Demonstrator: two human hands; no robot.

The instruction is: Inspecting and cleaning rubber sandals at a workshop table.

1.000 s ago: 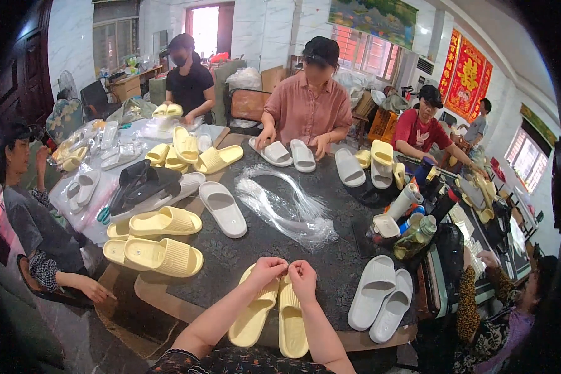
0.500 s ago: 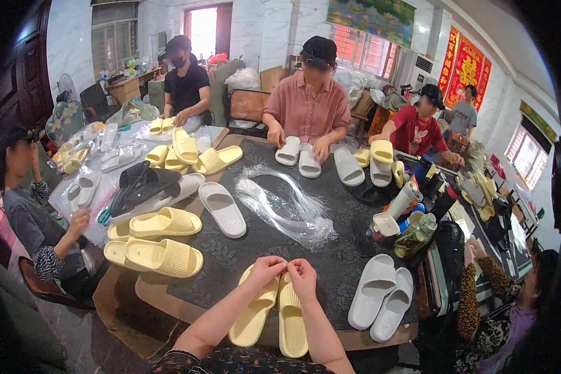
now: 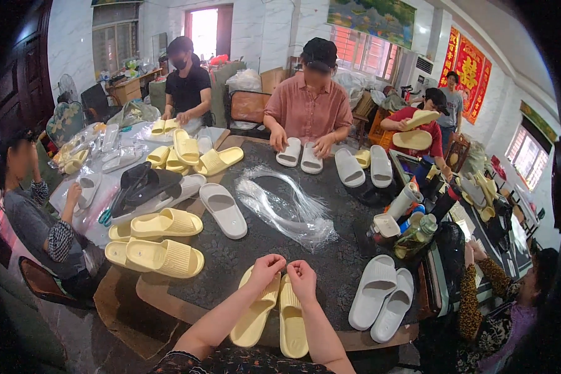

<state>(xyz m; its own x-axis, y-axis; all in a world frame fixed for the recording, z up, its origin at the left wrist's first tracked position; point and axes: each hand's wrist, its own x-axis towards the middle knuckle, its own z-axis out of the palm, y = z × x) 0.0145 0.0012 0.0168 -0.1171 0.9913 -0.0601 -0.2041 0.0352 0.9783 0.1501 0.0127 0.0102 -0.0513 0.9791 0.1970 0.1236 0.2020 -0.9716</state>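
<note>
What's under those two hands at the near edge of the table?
A pair of yellow slippers lies side by side on the dark table. The left hand and right hand rest on their far ends, covering the parts beneath, so whatever the fingers pinch is hidden.

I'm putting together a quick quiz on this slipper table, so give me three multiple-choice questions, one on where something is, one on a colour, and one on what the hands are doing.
1. Where does the pair of white slippers nearest the person lie?
A. Right of the hands, by the table edge
B. Left of the hands
C. On the floor

2. What colour is the pair of slippers under the person's hands?
A. Black
B. Pale yellow
C. Red

3. How are the left hand and right hand placed?
A. Spread far apart
B. Raised off the table
C. Close together, closed, at the far ends of the yellow pair

Answers: 1 A, the white pair sits right of the hands near the table edge. 2 B, both are pale yellow. 3 C, the fists almost touch over the slipper ends.
</note>
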